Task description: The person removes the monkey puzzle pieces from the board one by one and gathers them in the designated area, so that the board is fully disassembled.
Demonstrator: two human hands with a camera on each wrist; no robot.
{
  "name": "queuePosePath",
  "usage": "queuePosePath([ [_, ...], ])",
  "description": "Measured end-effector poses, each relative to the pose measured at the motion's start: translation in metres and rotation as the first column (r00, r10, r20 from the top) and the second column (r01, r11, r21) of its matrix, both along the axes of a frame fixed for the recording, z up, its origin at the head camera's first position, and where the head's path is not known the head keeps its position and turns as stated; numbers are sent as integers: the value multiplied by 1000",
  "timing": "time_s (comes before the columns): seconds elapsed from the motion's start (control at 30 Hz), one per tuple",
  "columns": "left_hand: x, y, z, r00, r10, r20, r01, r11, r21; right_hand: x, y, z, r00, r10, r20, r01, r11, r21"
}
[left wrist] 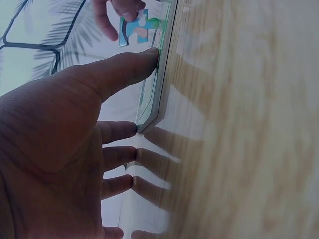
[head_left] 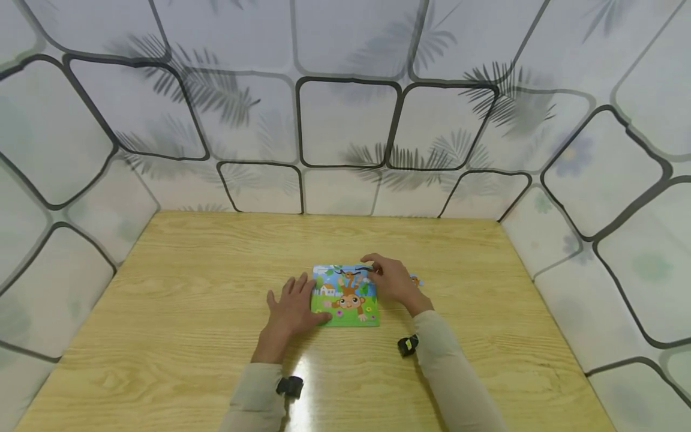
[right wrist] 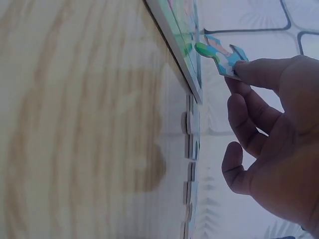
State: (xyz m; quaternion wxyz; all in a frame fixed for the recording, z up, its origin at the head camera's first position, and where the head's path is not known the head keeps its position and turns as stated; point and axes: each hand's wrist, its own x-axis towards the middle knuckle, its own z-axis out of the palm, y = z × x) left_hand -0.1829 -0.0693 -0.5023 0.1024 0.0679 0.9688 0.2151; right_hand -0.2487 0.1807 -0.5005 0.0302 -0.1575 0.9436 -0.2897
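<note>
Right hand (head_left: 394, 278) pinches a piece (right wrist: 224, 60) by one end, off the board (head_left: 353, 323); left hand (head_left: 293, 311), spread, touches the board.

Glossy wood-grained table (head_left: 210, 288), smooth puzzle board (head_left: 345, 298), cloth sleeves (head_left: 453, 372)

- Behind the puzzle board (head_left: 348, 323), open tabletop (head_left: 302, 237) runs to the wall (head_left: 345, 123).
- Left of the board, the left hand (head_left: 292, 309) blocks; bare wood lies beyond.
- Right of it, the right hand (head_left: 396, 279) and loose pieces (head_left: 415, 280) obstruct.
- In front, a lane opens between the sleeves (head_left: 450, 369).
</note>
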Motion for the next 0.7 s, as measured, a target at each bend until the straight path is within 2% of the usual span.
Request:
queuePosePath([
  [0.1, 0, 0, 0, 1000, 1, 8, -1, 1000, -4, -1, 8, -2, 1000, -17, 1, 17, 998, -67],
  [0.27, 1, 0, 0, 1000, -2, 6, 2, 1000, -10, -1, 24, -2, 998, -65, 16, 66, 992, -110],
  [0.47, 1, 0, -1, 1000, -5, -14, 5, 1000, -2, 0, 41, -1, 994, -110, 20, 111, 989, -103],
  [0.7, 1, -1, -1, 1000, -10, -7, 10, 1000, -2, 3, 62, -1, 981, -182, 70, 188, 978, -89],
])
